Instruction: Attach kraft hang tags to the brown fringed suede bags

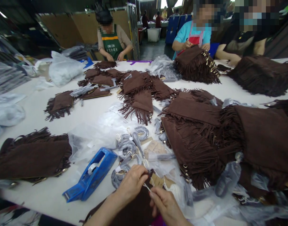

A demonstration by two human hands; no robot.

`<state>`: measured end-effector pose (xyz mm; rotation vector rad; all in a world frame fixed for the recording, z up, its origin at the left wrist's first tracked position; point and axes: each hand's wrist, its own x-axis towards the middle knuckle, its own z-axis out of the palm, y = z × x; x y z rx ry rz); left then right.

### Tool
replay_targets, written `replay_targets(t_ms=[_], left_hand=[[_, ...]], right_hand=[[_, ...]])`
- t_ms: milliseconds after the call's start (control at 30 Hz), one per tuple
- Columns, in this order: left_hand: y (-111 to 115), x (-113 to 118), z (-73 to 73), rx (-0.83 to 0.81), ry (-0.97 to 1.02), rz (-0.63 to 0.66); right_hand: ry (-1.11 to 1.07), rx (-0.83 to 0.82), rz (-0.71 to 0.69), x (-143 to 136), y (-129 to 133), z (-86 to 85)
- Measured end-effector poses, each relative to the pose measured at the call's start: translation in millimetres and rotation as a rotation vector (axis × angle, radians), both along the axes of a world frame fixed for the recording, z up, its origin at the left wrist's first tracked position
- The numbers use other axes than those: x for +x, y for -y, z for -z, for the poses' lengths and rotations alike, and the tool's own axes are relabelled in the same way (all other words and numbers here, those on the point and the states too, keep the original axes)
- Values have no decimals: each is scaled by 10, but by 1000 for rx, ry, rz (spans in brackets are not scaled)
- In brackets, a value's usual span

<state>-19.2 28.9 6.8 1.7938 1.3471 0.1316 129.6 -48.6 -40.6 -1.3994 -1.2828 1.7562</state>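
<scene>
White and wide, the desk (28, 103) runs through a busy workshop, its surface scattered with brown fringed work. Close to the near edge, the left hand (132, 183) is closed in a pinch on a thin pale string (147, 187), fingertips together, and the right hand (166, 205) pinches the same string from the other side, so the short length between them is held taut just above a dark brown suede bag (134, 210) lying under both wrists. Beige card tags (158, 181) lie just beside the fingers, within easy reach. Just beyond, coiled grey straps with metal rings (127, 146) sit in a loose heap among clear plastic sleeves (92, 138), and a blue plastic tape dispenser (92, 174) rests to the left, its roll turned toward the person. Stacked brown suede fringed bags (205, 135) fill the right side, another flat one (30, 158) lies at far left. Across the desk a person in a green apron (112, 44) and a person in a turquoise shirt (193, 33) handle similar bags
</scene>
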Motion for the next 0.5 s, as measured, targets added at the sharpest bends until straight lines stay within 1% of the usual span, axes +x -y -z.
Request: replay_targets(t_ms=[33, 67, 133, 233, 333, 433, 500], left_hand=[[-61, 5, 58, 102, -105, 59], [-113, 16, 117, 164, -194, 110], [-182, 48, 220, 195, -291, 168], [-211, 90, 293, 189, -313, 170], [-197, 99, 264, 137, -326, 148], [-143, 85, 167, 58, -346, 77], [-73, 74, 92, 16, -356, 13]], right_hand=[[20, -2, 18, 22, 12, 20], [37, -6, 40, 43, 22, 29], [67, -20, 87, 80, 28, 24], [126, -29, 150, 125, -9, -2], [212, 39, 170, 146, -85, -15], [270, 127, 163, 118, -147, -30], [260, 148, 159, 70, -162, -49]])
